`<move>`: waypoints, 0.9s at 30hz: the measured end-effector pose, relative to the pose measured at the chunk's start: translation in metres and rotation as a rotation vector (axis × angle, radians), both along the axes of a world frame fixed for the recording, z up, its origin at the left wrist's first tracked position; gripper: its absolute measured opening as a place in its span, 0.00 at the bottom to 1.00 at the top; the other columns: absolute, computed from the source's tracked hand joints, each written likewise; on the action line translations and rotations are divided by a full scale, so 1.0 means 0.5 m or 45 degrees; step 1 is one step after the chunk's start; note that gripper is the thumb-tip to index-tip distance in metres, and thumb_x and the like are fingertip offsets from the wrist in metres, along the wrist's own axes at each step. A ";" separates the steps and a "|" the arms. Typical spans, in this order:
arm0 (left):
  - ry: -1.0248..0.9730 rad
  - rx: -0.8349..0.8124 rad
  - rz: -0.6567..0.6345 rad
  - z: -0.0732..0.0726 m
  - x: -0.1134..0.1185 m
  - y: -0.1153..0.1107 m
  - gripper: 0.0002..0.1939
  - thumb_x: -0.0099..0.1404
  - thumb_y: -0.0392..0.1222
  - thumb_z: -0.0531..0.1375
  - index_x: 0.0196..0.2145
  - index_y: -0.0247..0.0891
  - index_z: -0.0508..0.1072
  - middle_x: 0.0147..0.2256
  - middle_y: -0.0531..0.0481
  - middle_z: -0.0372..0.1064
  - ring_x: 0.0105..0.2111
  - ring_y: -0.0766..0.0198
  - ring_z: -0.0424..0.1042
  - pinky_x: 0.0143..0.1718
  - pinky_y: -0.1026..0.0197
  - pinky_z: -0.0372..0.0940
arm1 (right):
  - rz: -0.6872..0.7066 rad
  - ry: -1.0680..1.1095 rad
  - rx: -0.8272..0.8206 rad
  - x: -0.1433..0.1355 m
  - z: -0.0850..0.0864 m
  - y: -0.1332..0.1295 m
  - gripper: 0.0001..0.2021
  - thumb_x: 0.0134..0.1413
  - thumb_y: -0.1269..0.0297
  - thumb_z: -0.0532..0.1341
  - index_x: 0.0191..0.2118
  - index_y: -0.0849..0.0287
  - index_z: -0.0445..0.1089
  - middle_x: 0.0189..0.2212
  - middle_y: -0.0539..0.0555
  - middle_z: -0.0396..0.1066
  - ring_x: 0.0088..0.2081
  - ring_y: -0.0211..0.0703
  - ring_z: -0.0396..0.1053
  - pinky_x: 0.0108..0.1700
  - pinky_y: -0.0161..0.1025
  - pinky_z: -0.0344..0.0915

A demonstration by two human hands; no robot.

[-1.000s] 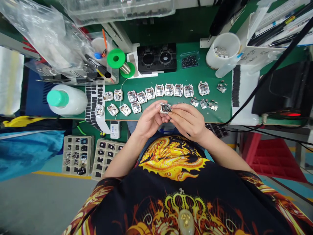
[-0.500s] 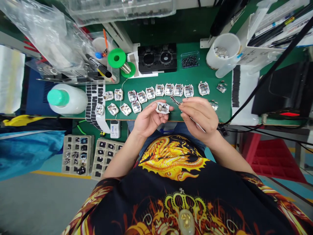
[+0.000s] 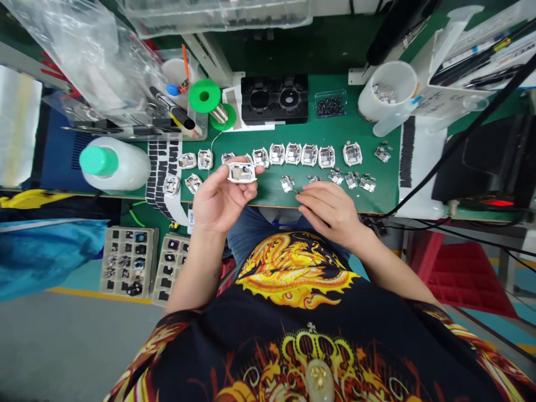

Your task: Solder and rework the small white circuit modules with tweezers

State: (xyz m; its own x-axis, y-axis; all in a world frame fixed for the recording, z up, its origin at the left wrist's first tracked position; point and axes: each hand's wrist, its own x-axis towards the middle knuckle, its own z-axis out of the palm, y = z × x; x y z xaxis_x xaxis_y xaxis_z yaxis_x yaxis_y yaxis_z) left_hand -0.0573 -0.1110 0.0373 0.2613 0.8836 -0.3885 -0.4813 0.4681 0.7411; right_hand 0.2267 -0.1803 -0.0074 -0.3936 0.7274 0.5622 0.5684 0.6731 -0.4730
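My left hand (image 3: pixel 220 198) is closed on a white watch case (image 3: pixel 242 172), gripped between thumb and fingers with its open inside facing up. Low over the front of the bench, my right hand (image 3: pixel 329 211) is pinched around tweezers (image 3: pixel 297 193), of which only the tips show past the fingers. Just left of those tips lies a small circuit board (image 3: pixel 287 183). Several more such boards (image 3: pixel 351 179) are spread out beyond and to the right of the right hand. Behind both hands runs a row of white watch cases (image 3: pixel 293 153) with electronics inside; the left hand's case partly covers some.
A green solder spool (image 3: pixel 205 96), a black fixture (image 3: pixel 274 99) and a clear tray of tiny black parts (image 3: pixel 330 104) stand at the back. A white bottle (image 3: pixel 115 166) is at left, a white cup (image 3: pixel 389 89) at right. A black cable (image 3: pixel 452 137) crosses the right side.
My left hand has moved left with the watch case. The right hand has lowered toward the bench; the small board that was at its tweezers now lies on the green surface.
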 end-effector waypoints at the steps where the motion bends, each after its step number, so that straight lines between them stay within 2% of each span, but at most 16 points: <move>1: 0.023 0.012 0.012 0.004 -0.006 0.003 0.15 0.76 0.53 0.67 0.50 0.39 0.83 0.47 0.39 0.86 0.33 0.65 0.82 0.36 0.64 0.79 | -0.013 0.084 -0.008 0.004 0.002 -0.001 0.17 0.72 0.69 0.68 0.63 0.57 0.78 0.50 0.59 0.86 0.55 0.55 0.83 0.58 0.56 0.83; 5: 0.168 0.091 0.047 0.009 -0.036 0.022 0.13 0.77 0.51 0.67 0.49 0.41 0.85 0.37 0.47 0.83 0.31 0.66 0.81 0.34 0.64 0.79 | -0.226 0.314 0.046 0.019 -0.004 0.003 0.19 0.70 0.70 0.68 0.63 0.51 0.79 0.48 0.55 0.88 0.53 0.53 0.86 0.60 0.58 0.83; 8: 0.299 0.180 0.037 0.005 -0.056 0.043 0.13 0.75 0.52 0.68 0.47 0.41 0.87 0.33 0.49 0.81 0.28 0.65 0.80 0.30 0.65 0.77 | -0.419 0.322 0.152 0.030 -0.020 0.014 0.17 0.70 0.68 0.67 0.61 0.49 0.81 0.48 0.53 0.88 0.52 0.53 0.86 0.60 0.59 0.82; 11: 0.459 0.313 0.087 0.002 -0.067 0.066 0.12 0.71 0.50 0.73 0.47 0.42 0.87 0.32 0.50 0.80 0.25 0.67 0.78 0.26 0.66 0.74 | -0.526 0.292 0.232 0.035 -0.032 0.025 0.14 0.72 0.66 0.66 0.59 0.50 0.81 0.48 0.54 0.88 0.53 0.54 0.87 0.59 0.59 0.82; 15: 0.629 0.488 0.138 -0.003 -0.072 0.101 0.08 0.70 0.42 0.74 0.47 0.44 0.88 0.34 0.51 0.81 0.27 0.67 0.80 0.27 0.66 0.73 | -0.540 0.296 0.277 0.034 -0.037 0.030 0.14 0.71 0.68 0.67 0.58 0.52 0.81 0.47 0.56 0.88 0.52 0.54 0.87 0.58 0.57 0.83; 21: 0.970 0.723 0.045 -0.029 -0.062 0.170 0.10 0.70 0.37 0.72 0.49 0.38 0.87 0.33 0.51 0.80 0.27 0.68 0.76 0.28 0.65 0.71 | -0.487 0.259 0.269 0.032 -0.040 0.028 0.15 0.69 0.71 0.68 0.58 0.54 0.81 0.47 0.57 0.87 0.52 0.54 0.86 0.59 0.57 0.83; 27: 1.300 0.837 -0.034 -0.062 -0.060 0.222 0.13 0.70 0.36 0.66 0.51 0.41 0.84 0.28 0.54 0.73 0.26 0.65 0.70 0.31 0.62 0.66 | -0.528 0.214 0.266 0.033 -0.040 0.029 0.15 0.69 0.69 0.67 0.58 0.52 0.81 0.47 0.55 0.88 0.51 0.54 0.87 0.58 0.57 0.84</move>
